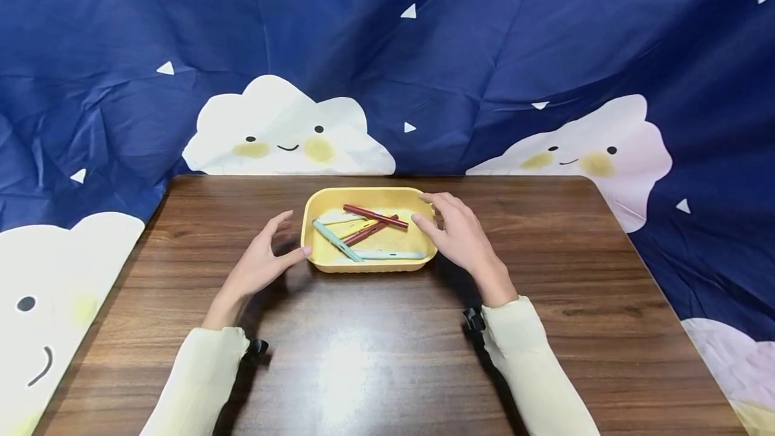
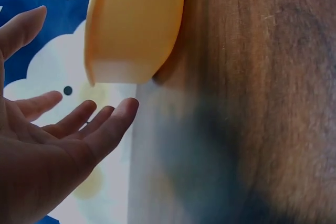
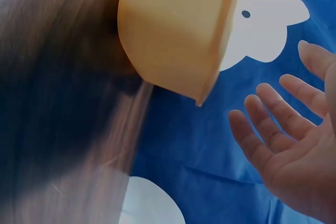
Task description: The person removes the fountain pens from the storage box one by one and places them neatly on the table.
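Note:
A yellow plastic tray (image 1: 375, 266) sits on the table with several pens in it. Two dark red pens (image 1: 375, 216) cross near its middle. A teal pen (image 1: 336, 241) slants at the left, and a pale blue pen (image 1: 387, 255) lies along the front. My left hand (image 1: 266, 258) is beside the tray's left end, fingers spread, thumb tip at the rim in the head view. At the right end, my right hand (image 1: 463, 231) has its fingers apart, with the thumb overlapping the rim. Both wrist views show a gap between the fingers and the tray wall (image 2: 136, 24).
The brown wood-grain table (image 1: 375, 328) ends just behind the tray. A blue cloth (image 1: 460, 52) with smiling white clouds hangs behind it. Black wrist straps (image 1: 474, 319) show at the pale sleeves (image 1: 533, 362).

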`<action>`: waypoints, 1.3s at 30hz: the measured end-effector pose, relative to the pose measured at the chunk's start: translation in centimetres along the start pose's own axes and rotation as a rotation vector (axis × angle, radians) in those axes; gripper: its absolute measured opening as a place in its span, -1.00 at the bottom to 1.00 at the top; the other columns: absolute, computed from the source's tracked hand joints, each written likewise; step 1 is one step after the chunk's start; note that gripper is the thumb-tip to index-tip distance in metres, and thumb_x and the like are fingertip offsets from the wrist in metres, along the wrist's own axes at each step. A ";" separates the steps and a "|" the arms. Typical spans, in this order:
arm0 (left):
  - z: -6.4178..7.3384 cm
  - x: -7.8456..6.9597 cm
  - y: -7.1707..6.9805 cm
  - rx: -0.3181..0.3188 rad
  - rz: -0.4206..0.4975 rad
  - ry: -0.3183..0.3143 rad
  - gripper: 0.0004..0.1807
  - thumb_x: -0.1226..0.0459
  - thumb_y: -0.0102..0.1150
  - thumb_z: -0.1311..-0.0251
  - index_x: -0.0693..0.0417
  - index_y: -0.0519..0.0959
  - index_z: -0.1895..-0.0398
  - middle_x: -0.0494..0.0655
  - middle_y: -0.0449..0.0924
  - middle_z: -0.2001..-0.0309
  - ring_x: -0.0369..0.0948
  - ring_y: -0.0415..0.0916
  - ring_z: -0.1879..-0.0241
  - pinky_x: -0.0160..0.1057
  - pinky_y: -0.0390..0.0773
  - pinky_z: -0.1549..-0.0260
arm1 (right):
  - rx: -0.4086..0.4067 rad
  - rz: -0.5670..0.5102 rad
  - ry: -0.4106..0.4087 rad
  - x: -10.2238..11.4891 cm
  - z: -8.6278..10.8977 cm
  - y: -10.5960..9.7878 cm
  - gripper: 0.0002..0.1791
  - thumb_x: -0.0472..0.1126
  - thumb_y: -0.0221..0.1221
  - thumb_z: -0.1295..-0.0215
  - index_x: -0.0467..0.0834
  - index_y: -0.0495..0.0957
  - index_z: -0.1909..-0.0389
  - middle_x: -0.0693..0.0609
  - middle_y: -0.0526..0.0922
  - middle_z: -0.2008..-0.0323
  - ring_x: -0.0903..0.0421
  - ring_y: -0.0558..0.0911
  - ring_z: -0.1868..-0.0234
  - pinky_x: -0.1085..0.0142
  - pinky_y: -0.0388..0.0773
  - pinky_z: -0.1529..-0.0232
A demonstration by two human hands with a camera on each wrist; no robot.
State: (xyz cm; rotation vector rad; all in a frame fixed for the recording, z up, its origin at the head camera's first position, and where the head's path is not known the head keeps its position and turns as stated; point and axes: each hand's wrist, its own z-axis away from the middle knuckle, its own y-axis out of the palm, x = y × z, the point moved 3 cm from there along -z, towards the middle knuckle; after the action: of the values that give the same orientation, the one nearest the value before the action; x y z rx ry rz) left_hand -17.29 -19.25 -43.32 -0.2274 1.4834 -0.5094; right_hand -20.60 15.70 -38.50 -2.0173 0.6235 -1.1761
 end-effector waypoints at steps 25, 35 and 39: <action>-1.3 1.5 1.8 0.033 0.287 -0.012 -0.16 0.36 0.37 -0.22 0.17 0.18 -0.53 0.28 0.30 -0.35 0.15 0.33 -0.32 -0.34 0.40 -0.08 | 0.132 -0.188 0.069 -0.2 -2.3 5.1 -0.53 -0.18 0.38 -0.30 -0.31 0.59 -0.16 -0.18 0.65 -0.03 -0.13 0.62 0.00 0.05 0.59 0.04; -1.4 2.0 2.1 0.042 0.367 -0.004 -0.12 0.44 0.36 -0.18 0.20 0.14 -0.54 0.31 0.28 -0.38 0.19 0.32 -0.33 -0.42 0.47 -0.02 | 0.177 -0.235 0.142 -0.5 -3.5 6.3 -0.51 -0.20 0.36 -0.32 -0.33 0.56 -0.20 -0.23 0.61 -0.12 -0.23 0.59 -0.08 -0.01 0.55 -0.05; -1.5 2.1 2.2 0.045 0.385 0.004 -0.12 0.45 0.35 -0.17 0.22 0.14 -0.53 0.32 0.28 -0.38 0.20 0.32 -0.32 -0.42 0.49 0.01 | 0.174 -0.242 0.167 -0.6 -3.9 7.1 -0.52 -0.20 0.37 -0.31 -0.33 0.57 -0.18 -0.24 0.61 -0.11 -0.20 0.60 -0.08 0.02 0.56 -0.08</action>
State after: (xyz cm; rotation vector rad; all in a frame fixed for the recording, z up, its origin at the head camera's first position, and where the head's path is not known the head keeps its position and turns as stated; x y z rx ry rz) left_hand -18.35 -18.06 -46.31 0.0954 1.4727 -0.2322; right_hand -24.70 10.38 -43.03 -1.8971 0.3482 -1.5004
